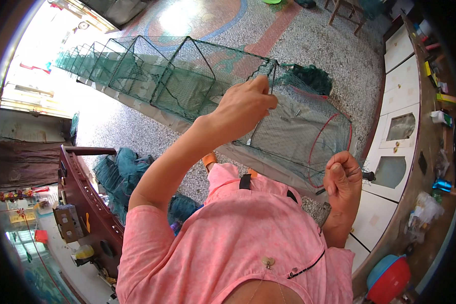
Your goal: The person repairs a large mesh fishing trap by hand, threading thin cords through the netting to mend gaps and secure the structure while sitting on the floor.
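Note:
A long green net trap (182, 91) on dark square frames stretches from the far left toward me. Its near end is a paler mesh section (283, 131) with a red hoop (316, 139). Over this section, close to a frame corner, my left hand (251, 101) is closed with its fingers bent down; what it grips is hidden. Beside the red hoop, at the right, my right hand (342, 175) is raised with thumb and fingertips pinched together. Anything between those fingertips is too small to make out. A dark green bunch of netting (311, 80) gathers beyond the frame corner.
White cabinets (400, 101) line the right side under a cluttered wooden top (435, 147), with a red basin (390, 281) nearer me. Blue-green netting (124, 177) is heaped at left beside a dark red wooden cabinet (81, 187). A wooden stool (347, 17) stands far right.

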Demonstrator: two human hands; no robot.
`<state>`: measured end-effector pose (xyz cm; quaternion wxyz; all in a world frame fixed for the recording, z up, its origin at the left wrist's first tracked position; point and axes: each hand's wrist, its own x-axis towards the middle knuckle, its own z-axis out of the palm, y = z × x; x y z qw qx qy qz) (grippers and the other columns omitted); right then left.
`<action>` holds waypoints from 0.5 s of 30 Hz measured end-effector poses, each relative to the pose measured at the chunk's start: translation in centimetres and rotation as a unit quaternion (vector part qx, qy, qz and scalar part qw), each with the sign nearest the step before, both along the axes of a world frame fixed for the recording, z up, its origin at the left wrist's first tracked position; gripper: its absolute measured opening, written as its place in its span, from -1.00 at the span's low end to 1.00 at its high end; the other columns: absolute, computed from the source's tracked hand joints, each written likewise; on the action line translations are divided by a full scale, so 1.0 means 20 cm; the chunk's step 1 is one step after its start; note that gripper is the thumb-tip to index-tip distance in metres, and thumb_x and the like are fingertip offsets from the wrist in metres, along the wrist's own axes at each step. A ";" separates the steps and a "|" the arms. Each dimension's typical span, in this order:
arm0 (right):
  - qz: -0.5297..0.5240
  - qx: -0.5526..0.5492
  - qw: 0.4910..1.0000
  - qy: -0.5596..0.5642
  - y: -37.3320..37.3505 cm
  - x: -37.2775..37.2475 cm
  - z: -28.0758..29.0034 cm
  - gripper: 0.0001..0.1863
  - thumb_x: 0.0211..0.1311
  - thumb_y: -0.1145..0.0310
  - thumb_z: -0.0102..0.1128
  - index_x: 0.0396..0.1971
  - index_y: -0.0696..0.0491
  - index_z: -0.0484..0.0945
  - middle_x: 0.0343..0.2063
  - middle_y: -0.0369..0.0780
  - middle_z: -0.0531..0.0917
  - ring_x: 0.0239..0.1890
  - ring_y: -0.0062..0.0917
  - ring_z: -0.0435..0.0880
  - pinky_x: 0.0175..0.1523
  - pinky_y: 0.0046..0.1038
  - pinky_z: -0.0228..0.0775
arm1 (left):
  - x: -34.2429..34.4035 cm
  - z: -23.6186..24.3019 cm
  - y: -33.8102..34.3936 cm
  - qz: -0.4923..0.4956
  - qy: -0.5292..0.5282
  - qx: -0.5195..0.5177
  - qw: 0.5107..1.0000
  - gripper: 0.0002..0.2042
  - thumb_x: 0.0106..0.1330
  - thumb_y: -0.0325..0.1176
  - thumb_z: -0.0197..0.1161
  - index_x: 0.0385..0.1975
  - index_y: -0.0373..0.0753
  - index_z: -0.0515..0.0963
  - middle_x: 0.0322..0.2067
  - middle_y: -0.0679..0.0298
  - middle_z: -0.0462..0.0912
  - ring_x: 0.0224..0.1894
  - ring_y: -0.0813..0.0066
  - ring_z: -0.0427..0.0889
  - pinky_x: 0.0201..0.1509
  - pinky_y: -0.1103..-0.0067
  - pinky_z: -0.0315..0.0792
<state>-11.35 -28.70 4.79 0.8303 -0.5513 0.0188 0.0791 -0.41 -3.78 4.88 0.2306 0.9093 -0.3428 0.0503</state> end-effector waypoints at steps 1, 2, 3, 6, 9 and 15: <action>-0.001 -0.001 1.000 -0.002 0.01 0.00 0.01 -0.73 0.17 0.26 0.23 -0.45 0.18 0.45 -0.73 -0.41 0.40 -0.80 -0.84 0.22 -0.69 -0.76 -0.05 | 0.02 0.00 -0.01 0.005 0.008 0.014 1.000 -0.91 0.05 -0.46 0.24 -0.44 -0.20 0.50 -0.30 0.22 0.40 -0.27 0.23 0.51 -0.30 0.41 0.40; -0.002 -0.003 1.000 -0.004 0.01 0.00 0.02 -0.73 0.17 0.26 0.23 -0.45 0.17 0.45 -0.73 -0.41 0.39 -0.80 -0.84 0.22 -0.69 -0.76 -0.05 | 0.02 0.01 -0.01 0.009 0.020 -0.003 1.000 -0.91 0.06 -0.45 0.24 -0.43 -0.21 0.51 -0.31 0.22 0.42 -0.28 0.23 0.52 -0.30 0.42 0.40; -0.004 -0.002 1.000 -0.004 0.02 0.00 0.03 -0.73 0.16 0.26 0.23 -0.45 0.17 0.45 -0.73 -0.42 0.38 -0.80 -0.84 0.21 -0.69 -0.75 -0.06 | 0.02 0.02 -0.01 0.011 0.033 -0.020 0.999 -0.91 0.07 -0.45 0.24 -0.42 -0.21 0.52 -0.32 0.22 0.44 -0.29 0.23 0.52 -0.30 0.43 0.41; -0.009 -0.017 1.000 -0.012 0.00 0.02 0.03 -0.76 0.18 0.28 0.21 -0.45 0.16 0.45 -0.73 -0.42 0.36 -0.80 -0.85 0.20 -0.70 -0.74 -0.09 | 0.03 0.02 0.05 -0.015 0.055 -0.089 0.994 -0.90 0.11 -0.45 0.22 -0.38 -0.24 0.54 -0.38 0.22 0.51 -0.34 0.27 0.54 -0.31 0.47 0.41; -0.011 -0.062 0.998 -0.013 -0.01 0.04 0.06 -0.80 0.20 0.31 0.17 -0.46 0.14 0.45 -0.75 -0.43 0.34 -0.79 -0.85 0.19 -0.70 -0.74 -0.10 | -0.01 0.08 0.10 -0.022 0.101 -0.168 0.980 -0.89 0.15 -0.45 0.20 -0.33 -0.28 0.55 -0.45 0.22 0.54 -0.37 0.34 0.55 -0.33 0.52 0.40; -0.003 -0.057 0.996 -0.067 0.00 0.18 0.15 -0.77 0.24 0.24 0.14 -0.41 0.10 0.39 -0.80 -0.44 0.28 -0.80 -0.85 0.13 -0.70 -0.77 -0.12 | -0.15 0.38 0.20 -0.013 0.147 -0.345 0.927 -0.81 0.33 -0.47 0.02 -0.21 -0.40 0.55 -0.47 0.27 0.57 -0.40 0.59 0.57 -0.33 0.71 0.43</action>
